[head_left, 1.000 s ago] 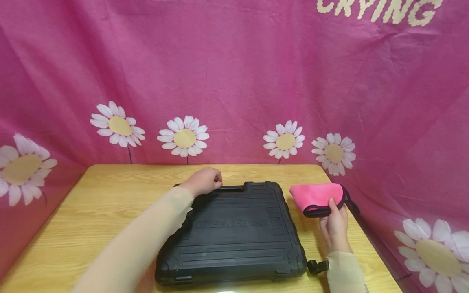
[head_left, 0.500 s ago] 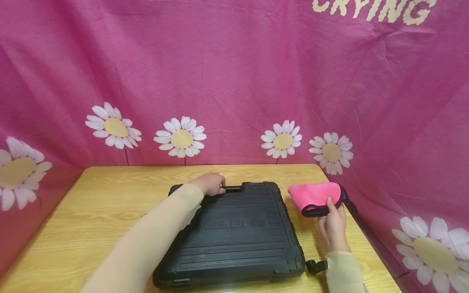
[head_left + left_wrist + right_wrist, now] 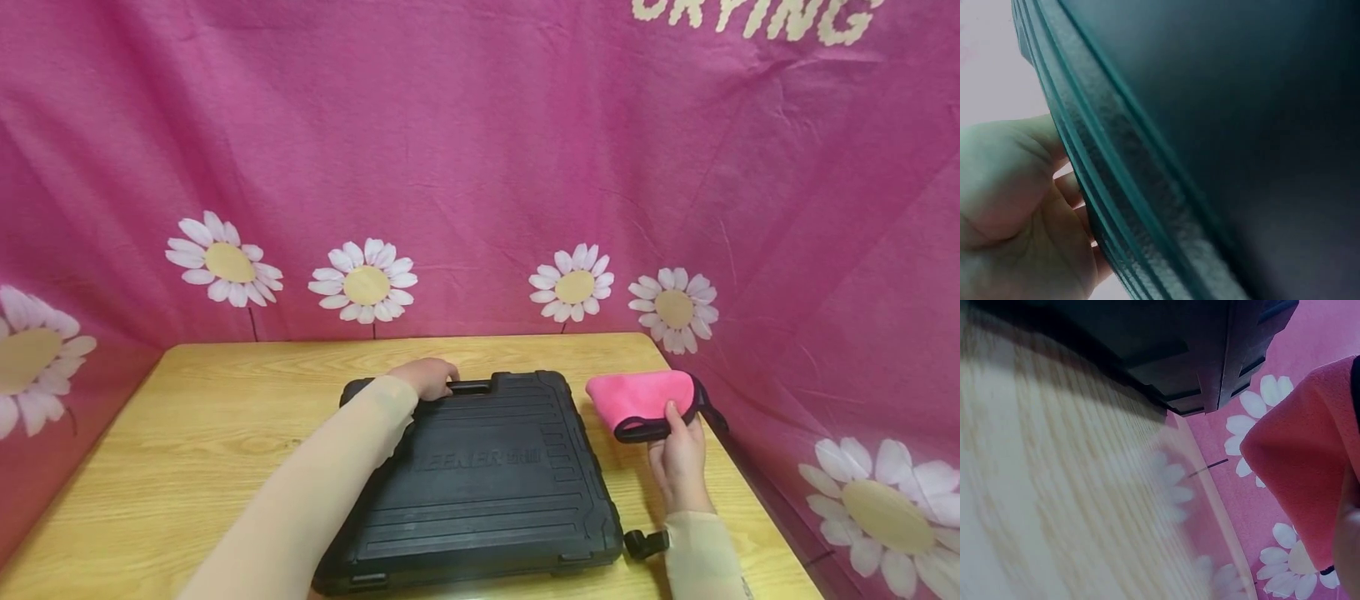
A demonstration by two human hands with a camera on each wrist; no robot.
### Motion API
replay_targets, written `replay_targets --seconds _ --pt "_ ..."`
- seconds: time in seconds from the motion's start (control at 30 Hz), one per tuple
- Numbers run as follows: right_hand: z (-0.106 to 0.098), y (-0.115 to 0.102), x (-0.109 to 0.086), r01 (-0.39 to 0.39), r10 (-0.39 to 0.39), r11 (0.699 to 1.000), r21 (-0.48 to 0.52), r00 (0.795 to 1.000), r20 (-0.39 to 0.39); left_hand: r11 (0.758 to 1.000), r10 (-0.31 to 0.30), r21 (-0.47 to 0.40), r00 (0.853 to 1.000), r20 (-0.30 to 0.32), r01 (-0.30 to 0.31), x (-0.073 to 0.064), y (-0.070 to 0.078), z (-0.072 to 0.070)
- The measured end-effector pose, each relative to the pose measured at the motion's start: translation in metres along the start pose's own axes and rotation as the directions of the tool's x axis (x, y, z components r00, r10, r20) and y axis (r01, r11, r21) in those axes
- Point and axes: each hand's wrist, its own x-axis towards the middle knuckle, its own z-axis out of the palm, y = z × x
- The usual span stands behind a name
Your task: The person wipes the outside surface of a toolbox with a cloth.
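A black hard plastic tool case point(image 3: 480, 475) with raised lettering lies flat on the table, its handle on the far side. My left hand point(image 3: 429, 379) is at the left end of that handle, fingers curled over it. In the left wrist view, the fingers of this hand point(image 3: 1016, 206) pass behind the ridged edge of the case point(image 3: 1141, 169), so their tips are hidden. To the right of the case, my right hand point(image 3: 681, 458) grips a folded pink cloth point(image 3: 641, 398) with dark trim, thumb on top. The right wrist view shows part of the cloth point(image 3: 1304, 444) above the table.
The wooden table point(image 3: 187, 450) extends left of and behind the case. A pink curtain point(image 3: 465, 167) with daisies surrounds the far side and both sides. A small black device point(image 3: 645, 544) sticks out beside the right wrist, close to the case's near right corner.
My left hand has moved slightly right and nearer, onto the handle, where it now stays. The right hand holds the cloth as before. The whole view has shifted a little.
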Motion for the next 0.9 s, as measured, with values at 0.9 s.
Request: replay_targets --seconds 0.9 --pt "-0.0007 0.0034 0.0021 0.014 -0.014 1.000 -0.021 1.000 -0.006 0.997 -0.070 -0.033 0.997 0.043 0.072 0.0028 -0.0099 0.0017"
